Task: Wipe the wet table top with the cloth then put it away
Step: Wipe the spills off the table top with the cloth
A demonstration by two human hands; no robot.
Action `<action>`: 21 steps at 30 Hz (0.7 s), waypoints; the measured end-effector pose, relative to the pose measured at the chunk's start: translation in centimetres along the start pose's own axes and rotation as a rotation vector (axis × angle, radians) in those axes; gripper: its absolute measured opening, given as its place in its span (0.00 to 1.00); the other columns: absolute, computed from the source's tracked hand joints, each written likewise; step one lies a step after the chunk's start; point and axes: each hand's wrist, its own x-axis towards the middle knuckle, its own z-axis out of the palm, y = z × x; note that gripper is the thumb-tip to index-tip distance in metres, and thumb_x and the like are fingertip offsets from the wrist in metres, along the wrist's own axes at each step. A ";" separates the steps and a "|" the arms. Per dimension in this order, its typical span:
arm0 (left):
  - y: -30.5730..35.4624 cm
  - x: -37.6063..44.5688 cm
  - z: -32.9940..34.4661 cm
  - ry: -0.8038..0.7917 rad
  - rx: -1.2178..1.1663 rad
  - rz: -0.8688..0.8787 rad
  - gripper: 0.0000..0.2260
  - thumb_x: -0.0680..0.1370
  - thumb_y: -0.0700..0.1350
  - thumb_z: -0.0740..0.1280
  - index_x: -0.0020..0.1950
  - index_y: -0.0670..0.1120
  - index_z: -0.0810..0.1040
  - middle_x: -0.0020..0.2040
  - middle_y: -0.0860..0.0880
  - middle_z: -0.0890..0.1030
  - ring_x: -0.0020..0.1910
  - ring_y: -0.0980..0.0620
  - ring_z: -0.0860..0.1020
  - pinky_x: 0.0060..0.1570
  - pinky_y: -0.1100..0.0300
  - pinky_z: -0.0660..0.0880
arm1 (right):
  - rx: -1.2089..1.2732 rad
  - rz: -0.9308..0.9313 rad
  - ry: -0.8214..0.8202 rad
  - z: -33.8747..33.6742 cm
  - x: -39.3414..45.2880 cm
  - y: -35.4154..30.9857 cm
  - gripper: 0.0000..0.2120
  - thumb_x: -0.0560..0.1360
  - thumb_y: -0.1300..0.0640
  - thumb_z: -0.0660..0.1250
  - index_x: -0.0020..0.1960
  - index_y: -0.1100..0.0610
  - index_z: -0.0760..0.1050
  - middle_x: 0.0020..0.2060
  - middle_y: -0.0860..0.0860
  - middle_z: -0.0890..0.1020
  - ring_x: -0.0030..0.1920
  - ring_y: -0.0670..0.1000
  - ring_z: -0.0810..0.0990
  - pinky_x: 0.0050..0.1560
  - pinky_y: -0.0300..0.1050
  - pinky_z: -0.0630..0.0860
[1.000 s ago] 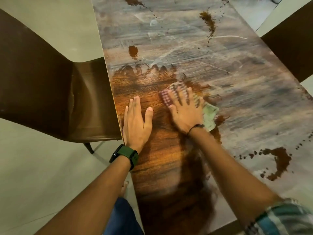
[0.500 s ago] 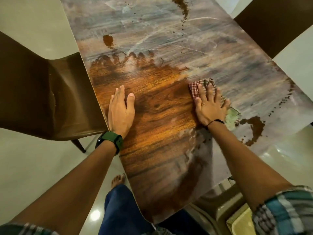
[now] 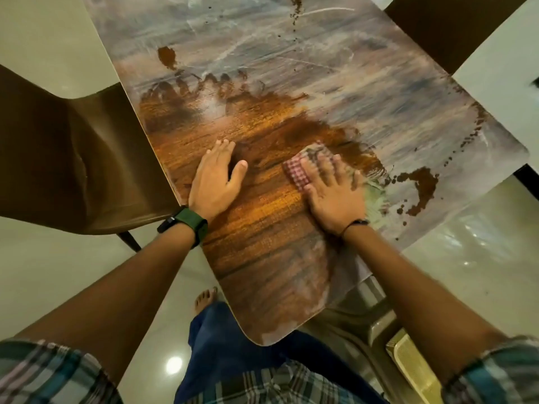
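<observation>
Pale glossy tile floor (image 3: 58,272), wood-grain counter (image 3: 291,83) running diagonally through frame. Near half of counter is dark amber and evenly wet; far half is grey, streaky and dull. Brown chair (image 3: 58,158) tucked against counter's left edge, second dark chair (image 3: 455,27) at far right corner, a lighter plastic chair (image 3: 364,322) under the near right end. Person stands at the near end: checked shirt sleeves, blue trousers, one bare foot (image 3: 205,298) on the floor.

Left hand (image 3: 214,185) lies flat on the wet wood near the left edge, palm down, fingers together, thumb out, holding nothing. Green watch (image 3: 186,221) on that wrist.

Right hand (image 3: 332,196) also flat, fingers spread, pressing down on the cloth (image 3: 297,173). Not gripping, just palm pressure; fingers motion-blurred. Cloth is checked red/white at the left, pale green edge poking out on the right under the palm. It sits mid-counter at the wet/dull boundary.

Brown puddle (image 3: 423,185) just right of the cloth, smaller blot (image 3: 167,56) far left, droplet trail along the right edge.
</observation>
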 end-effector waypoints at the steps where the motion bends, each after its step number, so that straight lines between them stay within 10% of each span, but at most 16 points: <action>1: 0.4 -0.5 0.5 -0.025 0.046 0.023 0.29 0.77 0.57 0.48 0.73 0.41 0.60 0.75 0.43 0.59 0.75 0.48 0.54 0.72 0.54 0.46 | 0.016 0.098 0.000 -0.4 0.6 2.4 0.26 0.78 0.41 0.40 0.75 0.39 0.42 0.77 0.47 0.44 0.76 0.53 0.41 0.72 0.64 0.41; 7: 2.4 -3.2 2.8 -0.096 0.182 0.069 0.26 0.78 0.53 0.46 0.74 0.43 0.59 0.76 0.45 0.56 0.75 0.50 0.50 0.72 0.53 0.43 | 0.053 0.245 -0.025 -1.0 -1.2 3.9 0.25 0.81 0.44 0.44 0.76 0.42 0.42 0.77 0.48 0.45 0.76 0.56 0.41 0.72 0.66 0.40; 16: 1.9 -2.6 2.7 -0.150 0.177 0.108 0.22 0.81 0.51 0.52 0.74 0.45 0.60 0.76 0.46 0.55 0.75 0.49 0.48 0.72 0.50 0.42 | -0.061 -0.681 -0.022 2.8 -14.4 -5.7 0.23 0.79 0.44 0.47 0.74 0.43 0.58 0.75 0.50 0.62 0.75 0.59 0.57 0.68 0.66 0.51; 21: 2.2 -3.6 3.0 -0.206 0.443 0.198 0.25 0.81 0.53 0.51 0.76 0.45 0.53 0.77 0.44 0.51 0.75 0.45 0.47 0.72 0.46 0.44 | -0.087 -0.403 0.003 1.6 -9.9 3.5 0.26 0.79 0.40 0.36 0.76 0.43 0.48 0.76 0.52 0.58 0.75 0.56 0.52 0.71 0.62 0.47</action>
